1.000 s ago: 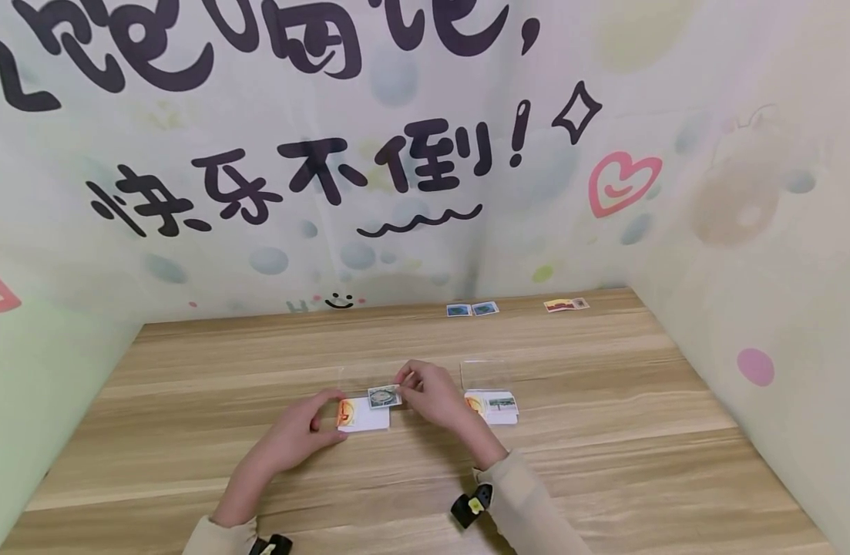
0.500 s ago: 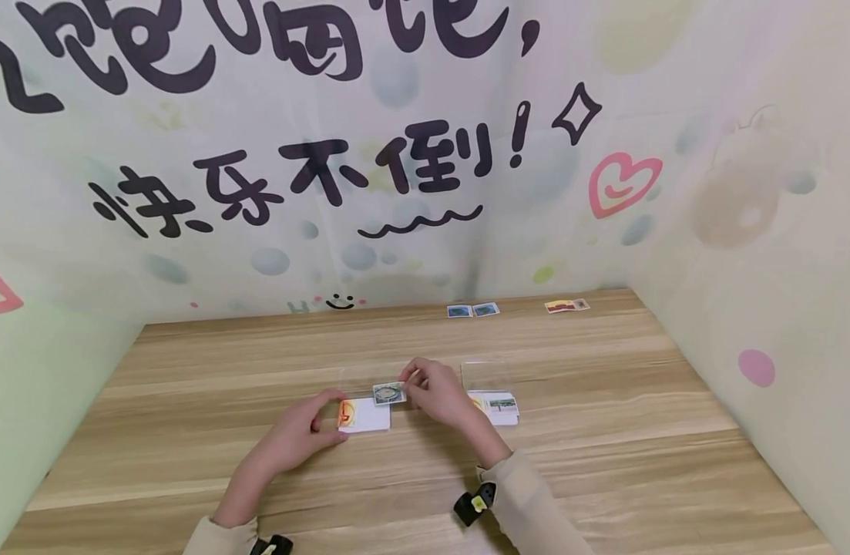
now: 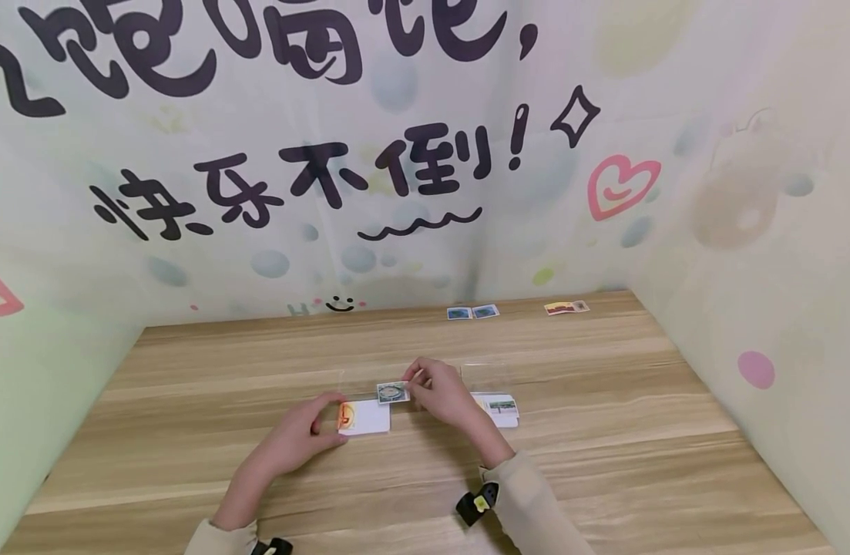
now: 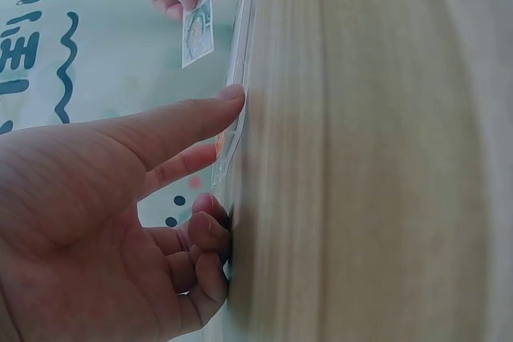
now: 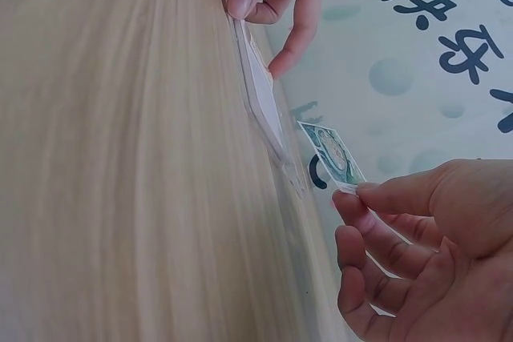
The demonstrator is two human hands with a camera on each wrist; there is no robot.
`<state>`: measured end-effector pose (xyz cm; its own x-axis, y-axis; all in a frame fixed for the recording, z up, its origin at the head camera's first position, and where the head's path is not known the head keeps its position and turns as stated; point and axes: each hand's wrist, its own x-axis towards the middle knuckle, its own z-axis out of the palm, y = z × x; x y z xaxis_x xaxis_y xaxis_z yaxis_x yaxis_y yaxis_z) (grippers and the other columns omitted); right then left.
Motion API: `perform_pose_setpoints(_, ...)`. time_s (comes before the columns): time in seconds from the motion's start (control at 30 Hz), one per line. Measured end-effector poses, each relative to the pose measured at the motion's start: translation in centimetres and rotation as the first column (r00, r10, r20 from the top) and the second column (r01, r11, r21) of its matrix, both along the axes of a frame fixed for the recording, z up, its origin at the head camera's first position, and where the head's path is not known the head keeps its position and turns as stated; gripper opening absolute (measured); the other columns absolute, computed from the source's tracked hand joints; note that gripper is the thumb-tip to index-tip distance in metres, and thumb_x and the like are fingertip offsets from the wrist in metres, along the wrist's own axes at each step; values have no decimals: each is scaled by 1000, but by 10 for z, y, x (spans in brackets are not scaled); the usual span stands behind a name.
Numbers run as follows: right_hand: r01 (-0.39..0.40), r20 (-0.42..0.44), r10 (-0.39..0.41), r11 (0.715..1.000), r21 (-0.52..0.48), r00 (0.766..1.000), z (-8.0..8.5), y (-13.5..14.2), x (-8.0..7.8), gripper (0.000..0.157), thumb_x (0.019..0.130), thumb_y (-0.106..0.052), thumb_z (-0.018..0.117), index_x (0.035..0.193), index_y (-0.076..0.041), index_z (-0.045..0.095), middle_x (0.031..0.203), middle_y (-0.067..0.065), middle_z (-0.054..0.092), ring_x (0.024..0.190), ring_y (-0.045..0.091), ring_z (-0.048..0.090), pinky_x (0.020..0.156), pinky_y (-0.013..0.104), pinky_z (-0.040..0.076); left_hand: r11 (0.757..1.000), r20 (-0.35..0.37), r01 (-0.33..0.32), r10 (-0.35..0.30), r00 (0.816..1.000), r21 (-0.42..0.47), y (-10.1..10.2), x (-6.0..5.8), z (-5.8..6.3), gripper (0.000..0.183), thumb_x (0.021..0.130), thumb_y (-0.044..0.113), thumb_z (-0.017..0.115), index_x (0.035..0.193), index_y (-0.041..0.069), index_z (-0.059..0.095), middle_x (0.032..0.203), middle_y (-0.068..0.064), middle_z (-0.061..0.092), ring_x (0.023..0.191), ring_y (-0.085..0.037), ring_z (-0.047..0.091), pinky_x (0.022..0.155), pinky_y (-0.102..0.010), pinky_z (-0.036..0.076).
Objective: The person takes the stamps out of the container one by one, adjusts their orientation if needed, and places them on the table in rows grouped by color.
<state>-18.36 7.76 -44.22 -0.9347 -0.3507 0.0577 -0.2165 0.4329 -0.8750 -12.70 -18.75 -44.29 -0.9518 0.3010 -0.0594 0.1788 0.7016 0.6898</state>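
My right hand point(image 3: 437, 391) pinches a small green-and-white postage stamp point(image 5: 333, 152) by one edge, between thumb and fingertips. The stamp is held above the right part of a white card point(image 3: 369, 416) with an orange print at its left end. That card lies in a clear plastic case point(image 4: 235, 94) with a see-through lid folded back. My left hand point(image 3: 303, 433) grips the case's left end, thumb on the near edge and index finger at the far edge. Its other fingers curl against the table in the left wrist view.
To the right stands a second clear case point(image 3: 485, 376) with white cards and a stamp point(image 3: 502, 406), partly behind my right hand. Two blue stamps point(image 3: 472, 312) and a red-yellow stamp strip point(image 3: 566, 307) lie near the table's back edge. A printed cloth wall point(image 3: 425, 254) rises behind.
My right hand has drawn the stamp slightly right and away from me over the white card. My left hand stays in place on the case.
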Motion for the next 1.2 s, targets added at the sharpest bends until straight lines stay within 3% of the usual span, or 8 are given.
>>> perform_pose_setpoints(0.87, 21, -5, -21, 1000, 10, 1000, -1, 6, -4, 8, 100, -4, 69, 100, 3, 67, 78, 14, 70, 58, 14, 59, 54, 24, 42, 999, 7, 24, -25, 1000, 32, -2, -2, -2, 57, 89, 19, 85, 139, 4, 62, 73, 0, 44, 64, -12, 38, 59, -26, 32)
perform_pose_setpoints(1.2, 35, -10, -34, 999, 37, 999, 0, 8, -4, 5, 100, -4, 68, 101, 2, 68, 81, 9, 70, 60, 9, 55, 55, 23, 44, 999, -1, 30, -30, 1000, 33, -3, -2, -2, 58, 89, 19, 86, 139, 4, 62, 72, 1, 44, 63, -11, 38, 59, -26, 33)
